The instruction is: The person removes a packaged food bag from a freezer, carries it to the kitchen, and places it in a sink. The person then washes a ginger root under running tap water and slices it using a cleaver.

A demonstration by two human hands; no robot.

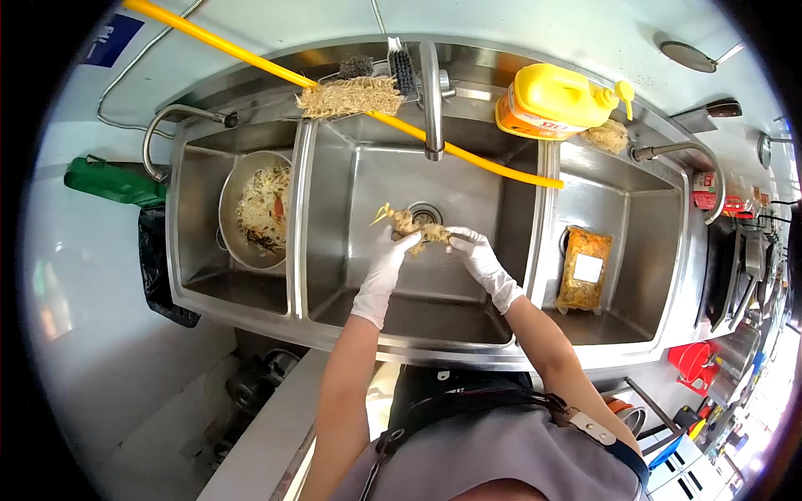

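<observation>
The left hand and right hand, both gloved, grip opposite ends of a ragged tan fibrous piece at the frame center, above the middle sink basin. A yellow strand extends from its left end. The faucet is at upper center; the yellow jug, upper right.

The steel sink holds a pot at left, a packet at right; a jug stands upper right.
</observation>
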